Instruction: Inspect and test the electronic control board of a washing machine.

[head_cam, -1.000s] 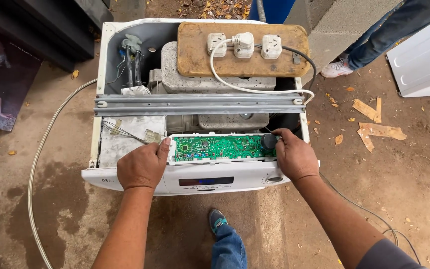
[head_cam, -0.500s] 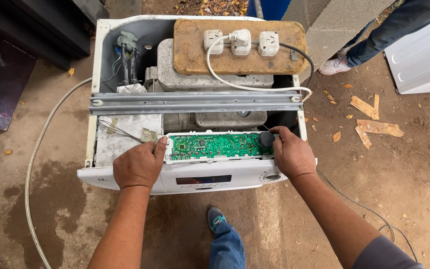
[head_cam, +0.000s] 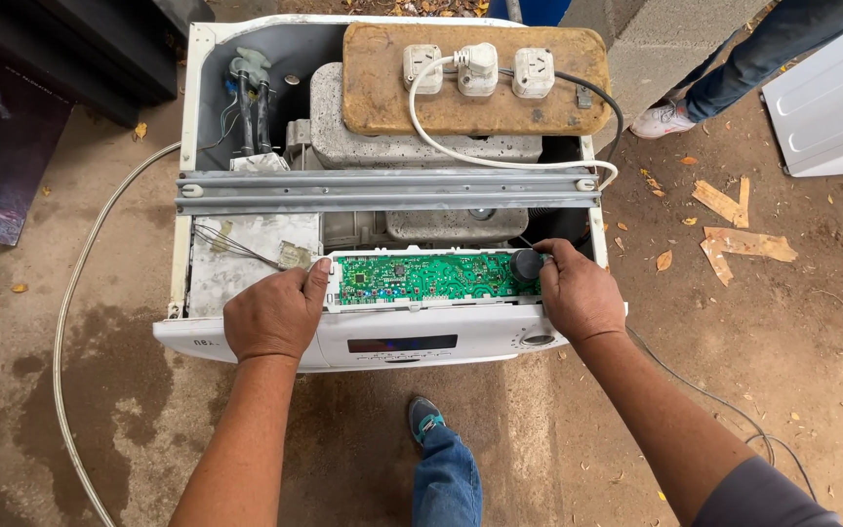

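Observation:
An opened white washing machine (head_cam: 197, 117) stands below me with its top removed. A green circuit board (head_cam: 426, 277) lies in a white housing just behind the front control panel (head_cam: 402, 342). My left hand (head_cam: 273, 312) grips the left end of that housing, thumb against the board's edge. My right hand (head_cam: 578, 293) holds the right end, fingers by a black round knob part (head_cam: 527, 263).
A wooden board with three white sockets (head_cam: 470, 78) and a plugged white cable rests on the machine's concrete block. A metal crossbar (head_cam: 382, 190) spans the cabinet. A hose (head_cam: 65, 322) curves on the left floor. Another person's leg and shoe (head_cam: 670, 117) stand top right. Wood scraps (head_cam: 734, 229) lie on the right.
Both hands stay on the ends of the circuit board housing. The view has shifted slightly; nothing else has visibly moved.

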